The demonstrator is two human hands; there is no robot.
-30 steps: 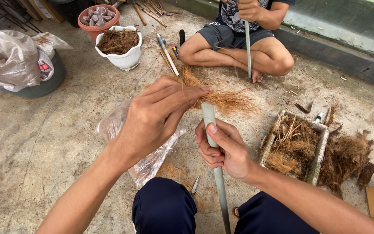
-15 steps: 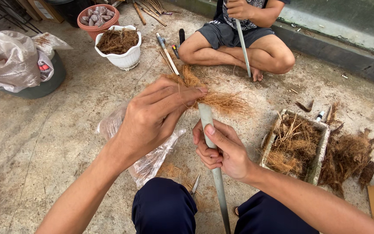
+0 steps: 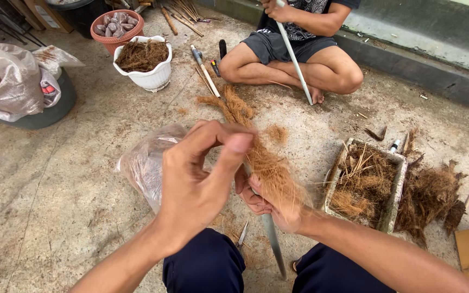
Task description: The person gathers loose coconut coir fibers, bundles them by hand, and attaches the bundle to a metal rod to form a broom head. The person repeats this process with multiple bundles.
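We have our left hand (image 3: 191, 184) raised in front of us, thumb and forefinger pressed together on the upper end of a bundle of brown coconut fibre (image 3: 267, 163), which runs down across a slim grey pipe (image 3: 271, 239). Our right hand (image 3: 270, 203) sits lower, its grip wrapped round the pipe and the fibre together, though the fibre hides most of those fingers and we cannot tell how tightly they close. The pipe stands steeply between our knees, its lower end near the concrete floor (image 3: 55, 190). To do this well, we judge that the left hand should keep the strands taut and flat against the pipe while the right hand pins them, so that no loose tuft slips out. A crumpled clear plastic bag (image 3: 147, 163) lies just beside the left hand, and a foam box of fibre scraps (image 3: 367, 184) stands to our right, near enough for more material. Across from us another person (image 3: 299, 49) sits cross-legged holding a white pipe (image 3: 294, 54); a white pot of fibre (image 3: 143, 62) stands well apart.
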